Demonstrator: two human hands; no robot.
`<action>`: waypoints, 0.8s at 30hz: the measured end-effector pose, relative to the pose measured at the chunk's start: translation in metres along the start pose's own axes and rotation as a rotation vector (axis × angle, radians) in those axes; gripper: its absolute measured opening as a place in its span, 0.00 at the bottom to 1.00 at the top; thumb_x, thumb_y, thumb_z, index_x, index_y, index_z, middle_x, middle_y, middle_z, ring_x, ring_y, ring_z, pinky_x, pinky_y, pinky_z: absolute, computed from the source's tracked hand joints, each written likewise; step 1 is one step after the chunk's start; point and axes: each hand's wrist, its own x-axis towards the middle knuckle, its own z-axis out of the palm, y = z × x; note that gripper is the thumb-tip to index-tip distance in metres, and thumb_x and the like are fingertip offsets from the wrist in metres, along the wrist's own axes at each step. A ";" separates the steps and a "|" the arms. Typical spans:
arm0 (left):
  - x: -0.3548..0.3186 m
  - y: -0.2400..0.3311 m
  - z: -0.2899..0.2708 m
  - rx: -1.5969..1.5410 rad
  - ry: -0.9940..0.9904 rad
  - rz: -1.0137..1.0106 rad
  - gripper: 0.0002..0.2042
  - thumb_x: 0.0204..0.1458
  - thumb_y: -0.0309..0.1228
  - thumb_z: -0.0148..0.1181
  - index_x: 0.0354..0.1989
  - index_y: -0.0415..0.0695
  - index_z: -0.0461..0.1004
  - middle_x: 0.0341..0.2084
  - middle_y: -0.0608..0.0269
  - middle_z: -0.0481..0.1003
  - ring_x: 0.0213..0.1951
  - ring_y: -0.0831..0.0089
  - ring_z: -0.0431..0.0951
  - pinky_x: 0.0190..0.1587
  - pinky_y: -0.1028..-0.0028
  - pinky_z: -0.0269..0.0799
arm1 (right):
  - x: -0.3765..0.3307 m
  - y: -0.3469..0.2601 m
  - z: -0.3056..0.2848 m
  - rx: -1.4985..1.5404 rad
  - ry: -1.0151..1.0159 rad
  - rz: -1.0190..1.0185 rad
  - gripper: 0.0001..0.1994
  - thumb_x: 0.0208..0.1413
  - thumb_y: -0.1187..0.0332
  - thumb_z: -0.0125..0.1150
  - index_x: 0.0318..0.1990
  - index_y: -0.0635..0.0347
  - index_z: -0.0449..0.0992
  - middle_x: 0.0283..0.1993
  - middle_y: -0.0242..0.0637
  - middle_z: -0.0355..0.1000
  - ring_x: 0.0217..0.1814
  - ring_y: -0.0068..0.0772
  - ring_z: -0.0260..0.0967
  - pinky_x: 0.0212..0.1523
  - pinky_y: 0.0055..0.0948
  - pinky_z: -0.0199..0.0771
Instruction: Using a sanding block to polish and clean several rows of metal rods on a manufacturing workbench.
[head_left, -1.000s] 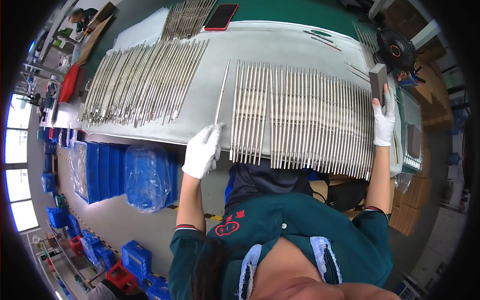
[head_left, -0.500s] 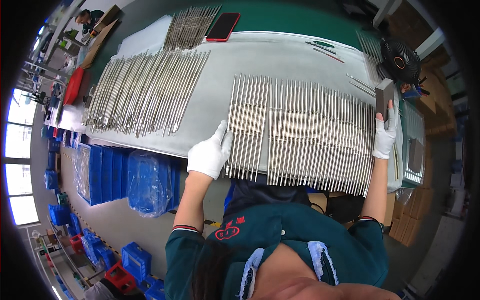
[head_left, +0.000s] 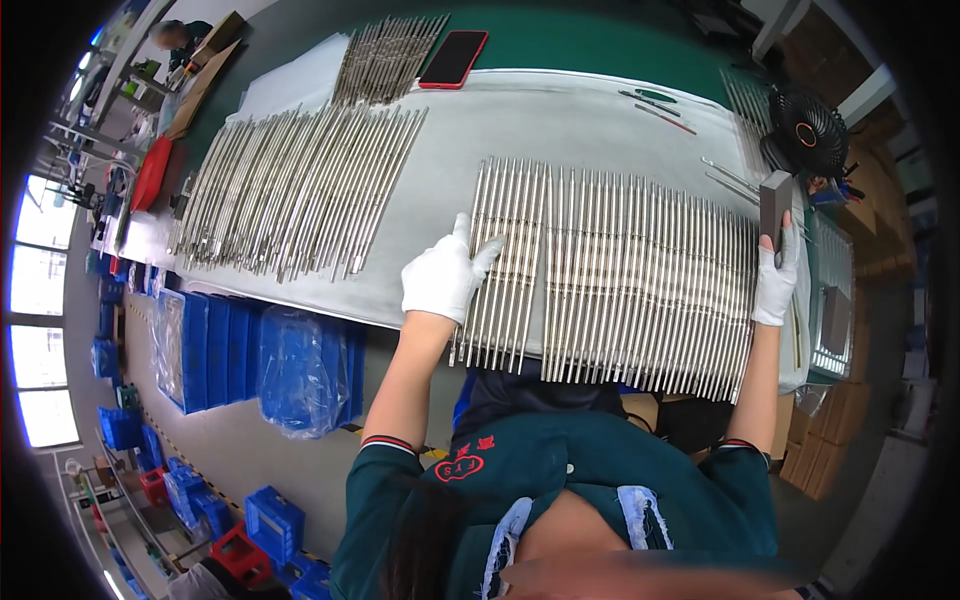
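Observation:
My left hand (head_left: 440, 278), in a white glove, is at the left edge of a row of thin metal rods (head_left: 508, 270). Its fingers are spread, with the thumb over the leftmost rods. A narrow gap parts this small group from a wider row of metal rods (head_left: 650, 285) to its right; both rows lie side by side, pointing away from me. At the far right end of the wider row, my right hand (head_left: 775, 285) grips a grey rectangular block (head_left: 773, 205), standing upright. Its glove leaves some fingertips bare.
More metal rods (head_left: 300, 190) lie at the left of the table (head_left: 440, 135), with a darker bundle (head_left: 390, 55) behind. A red-edged phone (head_left: 454, 58) rests at the back. A black fan (head_left: 808, 125) stands back right. Blue crates (head_left: 215, 350) are below the left edge.
My left hand has shifted right, its thumb now over the leftmost rods. My right hand stays at the right end with the block. The whole view has shifted slightly.

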 end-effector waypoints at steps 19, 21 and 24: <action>-0.046 -0.028 -0.005 -0.215 0.114 0.285 0.28 0.48 0.49 0.63 0.53 0.42 0.73 0.34 0.57 0.77 0.37 0.57 0.77 0.38 0.61 0.73 | -0.001 0.014 0.001 0.143 0.053 0.057 0.25 0.62 0.68 0.58 0.67 0.55 0.63 0.66 0.33 0.64 0.63 0.27 0.62 0.64 0.26 0.58; -0.059 -0.035 -0.002 -0.187 0.221 0.481 0.32 0.42 0.48 0.67 0.53 0.39 0.72 0.42 0.52 0.77 0.43 0.55 0.76 0.45 0.60 0.72 | 0.000 0.012 0.001 0.116 0.057 0.055 0.25 0.62 0.68 0.58 0.67 0.55 0.63 0.66 0.33 0.63 0.64 0.27 0.61 0.64 0.26 0.57; -0.081 -0.025 -0.002 -0.060 0.143 0.522 0.42 0.36 0.57 0.68 0.58 0.40 0.68 0.53 0.39 0.69 0.56 0.44 0.68 0.61 0.47 0.56 | 0.001 0.009 0.002 0.117 0.063 0.065 0.26 0.61 0.67 0.59 0.66 0.56 0.63 0.66 0.34 0.64 0.65 0.28 0.61 0.65 0.26 0.57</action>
